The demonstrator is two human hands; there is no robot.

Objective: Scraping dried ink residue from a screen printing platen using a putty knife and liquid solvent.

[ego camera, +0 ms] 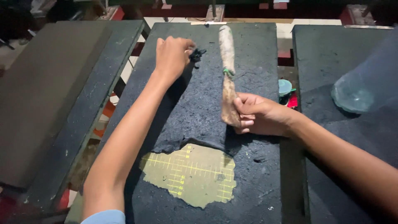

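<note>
Nearest me, a yellow gridded patch (191,174) showed near the bench's (257,186) front edge. My right hand (259,114) gripped a stick (227,74) (green band midway) lying toward the far edge. My left hand (172,56) pinched a dark scrap (197,54) near the far-left corner.

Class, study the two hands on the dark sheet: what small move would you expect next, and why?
Probably the left hand lifts the small black scrap off the dark sheet: its fingertips already pinch at it, while the right hand grips the stick-like tool, which lies along the sheet.
</note>
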